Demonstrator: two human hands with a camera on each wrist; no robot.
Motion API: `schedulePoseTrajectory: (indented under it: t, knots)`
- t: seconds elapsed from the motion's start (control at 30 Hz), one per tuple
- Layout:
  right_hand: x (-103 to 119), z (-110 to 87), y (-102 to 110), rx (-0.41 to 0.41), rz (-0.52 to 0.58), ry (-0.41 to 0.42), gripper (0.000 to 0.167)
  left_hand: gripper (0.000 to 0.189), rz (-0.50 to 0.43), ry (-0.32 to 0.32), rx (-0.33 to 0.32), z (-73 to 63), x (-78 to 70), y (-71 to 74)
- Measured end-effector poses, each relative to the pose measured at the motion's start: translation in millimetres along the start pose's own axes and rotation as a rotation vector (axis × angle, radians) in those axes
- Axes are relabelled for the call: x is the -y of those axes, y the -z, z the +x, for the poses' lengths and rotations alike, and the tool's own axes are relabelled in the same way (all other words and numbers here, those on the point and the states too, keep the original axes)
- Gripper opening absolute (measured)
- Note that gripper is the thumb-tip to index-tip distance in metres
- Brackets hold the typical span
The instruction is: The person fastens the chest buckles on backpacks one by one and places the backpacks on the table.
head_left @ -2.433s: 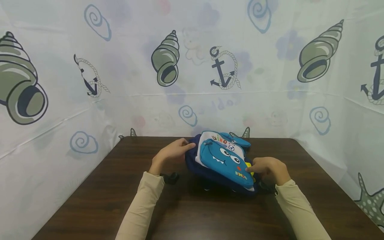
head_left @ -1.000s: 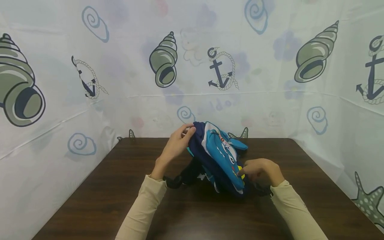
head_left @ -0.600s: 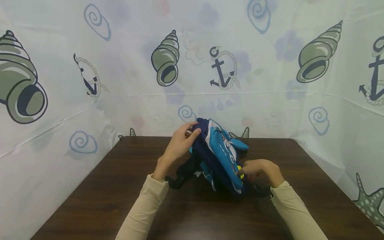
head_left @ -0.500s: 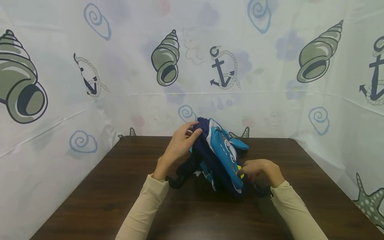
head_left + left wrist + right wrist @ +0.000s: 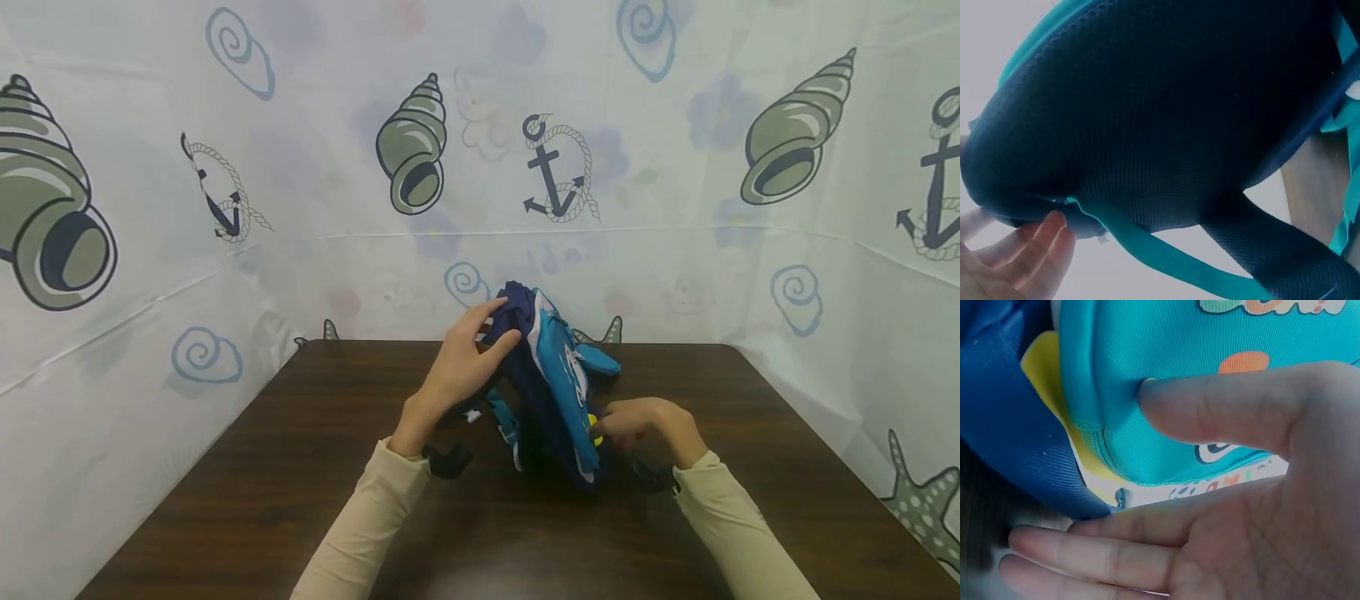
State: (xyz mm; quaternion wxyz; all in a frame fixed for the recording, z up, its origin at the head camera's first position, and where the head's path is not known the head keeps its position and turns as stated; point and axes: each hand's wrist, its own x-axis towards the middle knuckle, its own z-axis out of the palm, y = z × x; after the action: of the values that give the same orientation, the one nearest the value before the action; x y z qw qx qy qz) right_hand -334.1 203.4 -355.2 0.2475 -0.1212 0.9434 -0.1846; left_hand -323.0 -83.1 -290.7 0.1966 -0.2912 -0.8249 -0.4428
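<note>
A child's backpack (image 5: 566, 375), navy with a blue front pocket and a cartoon face, stands tilted on the table with its front turned to the right. My left hand (image 5: 467, 362) holds its upper left edge. In the left wrist view, that hand's fingertips (image 5: 1054, 240) lie against the dark padded back panel (image 5: 1166, 125); the thumb is not clearly seen there. Low on the other side, my right hand (image 5: 648, 421) touches the backpack beside a yellow piece. In the right wrist view its thumb (image 5: 1210, 406) presses the teal pocket (image 5: 1129, 337), while the fingers stretch out straight.
The dark wooden table (image 5: 262, 475) reaches to a pale curtain (image 5: 337, 150) printed with shells and anchors. A teal strap (image 5: 1147, 250) and a dark shoulder strap (image 5: 1285, 250) hang from the backpack. Black wrist bands show below both hands.
From lying tilted with its front up, the backpack has swung more upright and turned rightward. My left hand has risen and shifted right with its edge; my right hand has moved slightly left.
</note>
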Motion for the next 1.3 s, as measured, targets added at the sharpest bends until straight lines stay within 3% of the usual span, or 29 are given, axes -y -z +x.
schedulePoseTrajectory:
  t: [0.2,0.33,0.5,0.73,1.0,1.1,1.3]
  knots:
    - [4.5,-1.8,-5.1,-0.016,0.151,-0.044,0.046,0.059,-0.026,-0.016,0.017,-2.2,-6.0,-2.2]
    - [11.7,-0.1,-8.3,-0.013,0.195,0.014,0.048,0.064,-0.012,-0.032,0.031,-2.8,-10.8,-4.5]
    - [18.3,5.4,-10.0,-0.009,0.136,0.09,0.039,0.07,0.0,-0.041,0.041,-2.8,-14.1,-8.5]
    - [18.1,13.5,-11.3,0.03,0.102,0.16,0.029,0.073,-0.054,-0.064,0.068,-4.3,-14.8,-15.2]
    - [17.8,12.8,-12.9,0.021,0.125,0.143,0.029,0.077,-0.046,-0.087,0.072,-6.3,-14.3,-23.5]
    - [18.1,10.9,-14.1,0.007,0.136,0.141,0.036,0.08,-0.035,-0.09,0.075,-6.9,-13.7,-27.3]
    - [17.0,10.2,-11.8,-0.034,0.239,0.241,0.07,0.084,-0.04,-0.092,0.078,-7.5,-13.3,-31.7]
